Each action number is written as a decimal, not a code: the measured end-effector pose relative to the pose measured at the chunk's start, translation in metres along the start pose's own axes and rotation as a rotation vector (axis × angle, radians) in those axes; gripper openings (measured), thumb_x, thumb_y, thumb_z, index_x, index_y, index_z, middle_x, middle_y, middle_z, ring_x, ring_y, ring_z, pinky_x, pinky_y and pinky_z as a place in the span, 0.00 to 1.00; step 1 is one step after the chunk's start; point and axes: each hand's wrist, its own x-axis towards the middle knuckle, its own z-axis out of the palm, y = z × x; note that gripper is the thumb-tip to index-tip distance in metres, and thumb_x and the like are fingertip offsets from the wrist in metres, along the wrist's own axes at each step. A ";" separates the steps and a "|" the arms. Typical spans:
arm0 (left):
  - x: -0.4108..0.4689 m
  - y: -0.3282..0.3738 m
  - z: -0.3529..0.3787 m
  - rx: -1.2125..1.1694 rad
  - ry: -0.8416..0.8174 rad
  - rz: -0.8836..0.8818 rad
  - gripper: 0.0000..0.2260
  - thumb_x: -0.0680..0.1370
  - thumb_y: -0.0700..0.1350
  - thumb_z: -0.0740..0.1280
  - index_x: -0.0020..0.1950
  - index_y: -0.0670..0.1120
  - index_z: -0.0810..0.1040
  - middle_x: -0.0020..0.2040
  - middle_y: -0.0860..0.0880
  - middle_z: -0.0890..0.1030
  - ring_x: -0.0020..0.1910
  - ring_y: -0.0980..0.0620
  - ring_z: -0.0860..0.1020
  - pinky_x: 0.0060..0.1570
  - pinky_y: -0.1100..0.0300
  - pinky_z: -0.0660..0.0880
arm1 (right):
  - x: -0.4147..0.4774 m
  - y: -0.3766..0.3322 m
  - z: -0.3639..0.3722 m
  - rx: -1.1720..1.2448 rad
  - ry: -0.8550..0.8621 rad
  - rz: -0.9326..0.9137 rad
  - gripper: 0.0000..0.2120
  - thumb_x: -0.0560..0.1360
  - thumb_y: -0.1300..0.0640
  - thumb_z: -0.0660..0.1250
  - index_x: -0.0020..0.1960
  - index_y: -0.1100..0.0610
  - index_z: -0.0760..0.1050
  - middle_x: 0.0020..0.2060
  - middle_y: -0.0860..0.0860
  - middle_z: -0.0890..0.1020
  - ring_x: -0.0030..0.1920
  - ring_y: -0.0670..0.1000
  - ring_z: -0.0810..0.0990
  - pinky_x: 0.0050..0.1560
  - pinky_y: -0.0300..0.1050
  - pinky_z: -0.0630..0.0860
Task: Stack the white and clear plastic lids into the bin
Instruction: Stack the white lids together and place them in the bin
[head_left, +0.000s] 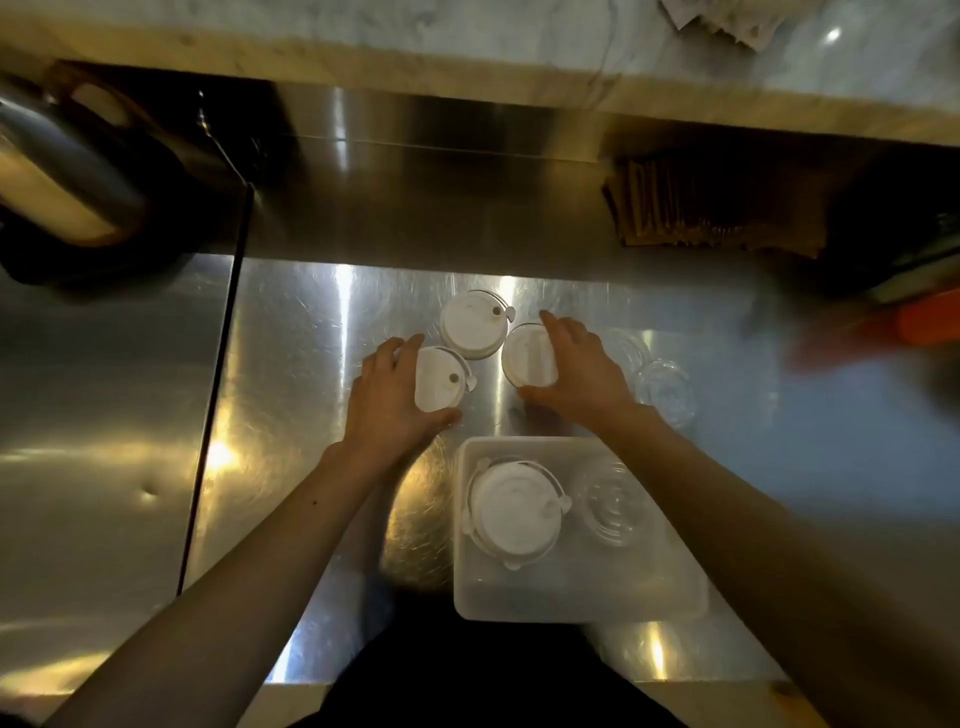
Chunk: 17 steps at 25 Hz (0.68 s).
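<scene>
Already both hands are on white lids atop the steel table (291, 332): the left hand (387, 395) curls its grip around a white lid (439, 382) at nine o'clock of the cluster, and the right hand (576, 364) cups another white lid (527, 356) at three o'clock. A third white lid stack (472, 325) sits untouched at twelve. Clear lids (662, 387) lie further right. The translucent bin (582, 582) at six holds a white stack (511, 506) beside a clear stack (613, 504). Carrying two at once risks a crooked drop, and the slick steel could let a lid skid from a loose pinch.
</scene>
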 end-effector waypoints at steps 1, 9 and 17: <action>0.001 -0.001 0.000 -0.001 -0.003 -0.002 0.47 0.62 0.65 0.75 0.75 0.51 0.59 0.74 0.45 0.65 0.71 0.42 0.65 0.65 0.43 0.68 | 0.002 0.000 0.000 -0.017 -0.008 -0.005 0.50 0.66 0.39 0.76 0.77 0.49 0.51 0.76 0.54 0.61 0.74 0.59 0.63 0.68 0.61 0.67; 0.007 -0.002 0.006 -0.031 0.021 -0.002 0.46 0.63 0.65 0.74 0.75 0.52 0.58 0.74 0.47 0.65 0.71 0.44 0.65 0.66 0.44 0.67 | 0.009 0.003 0.012 -0.105 -0.006 0.027 0.45 0.68 0.41 0.74 0.75 0.53 0.55 0.73 0.54 0.65 0.72 0.58 0.64 0.64 0.57 0.71; 0.021 0.010 0.006 -0.090 0.075 0.016 0.41 0.67 0.68 0.69 0.75 0.53 0.59 0.75 0.48 0.65 0.73 0.44 0.65 0.70 0.43 0.65 | 0.009 0.001 0.005 0.046 0.067 -0.004 0.44 0.65 0.40 0.75 0.73 0.51 0.59 0.72 0.52 0.66 0.70 0.57 0.67 0.66 0.57 0.72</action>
